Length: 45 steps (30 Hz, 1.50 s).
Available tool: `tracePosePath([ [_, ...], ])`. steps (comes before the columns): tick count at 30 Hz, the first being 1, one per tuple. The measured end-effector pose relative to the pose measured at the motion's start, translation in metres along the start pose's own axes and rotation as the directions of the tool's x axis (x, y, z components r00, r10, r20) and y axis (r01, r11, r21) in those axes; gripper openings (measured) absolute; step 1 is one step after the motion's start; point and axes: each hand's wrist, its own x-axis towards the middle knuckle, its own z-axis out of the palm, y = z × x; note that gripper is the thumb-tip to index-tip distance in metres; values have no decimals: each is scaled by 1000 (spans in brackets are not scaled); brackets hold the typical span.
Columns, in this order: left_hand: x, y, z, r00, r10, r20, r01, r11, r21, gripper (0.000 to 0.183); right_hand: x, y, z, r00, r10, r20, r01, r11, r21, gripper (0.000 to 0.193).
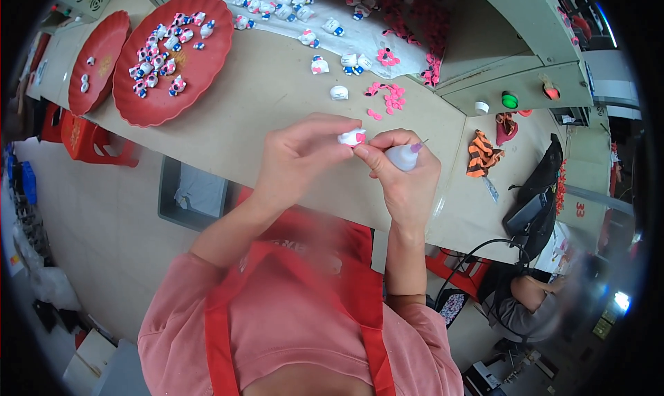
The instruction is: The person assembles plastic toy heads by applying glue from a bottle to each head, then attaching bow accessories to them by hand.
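Note:
Between the fingertips of my left hand is a small white figurine head with a pink piece on its side. My right hand wraps round a small translucent squeeze bottle with a purple, needle-like tip that points up and away. The thumb and forefinger of that hand also touch the figurine's right side. Just beyond my hands lie a plain white piece and a loose cluster of small pink pieces. Farther back, several white-and-blue figurines stand near a white sheet.
Two red scalloped trays sit at the left: the nearer one holds many figurines, the other only a few. A shelf unit borders the back right. An orange-and-black cloth and a black bag lie right. Another person sits lower right.

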Motion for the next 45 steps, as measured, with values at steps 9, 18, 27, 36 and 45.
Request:
tracePosePath([
  [9,0,-15,23,986,129,-104,-127,992,24,21,4,12,-16,995,-87,54,86,996,21,17],
  [18,-1,-9,13,996,-87,-37,81,986,-145,24,8,12,-15,989,-13,150,2,997,72,15],
  [27,5,-18,-44,956,-137,-261,123,990,-69,23,29,30,24,952,147,267,-183,976,115,15],
  [36,54,7,-97,592,804,-55,22,52,998,30,28,39,-22,995,99,22,-101,986,132,17],
  [45,68,-29,-23,989,89,116,-145,685,713,29,9,35,-31,999,-39,30,31,973,229,35],
])
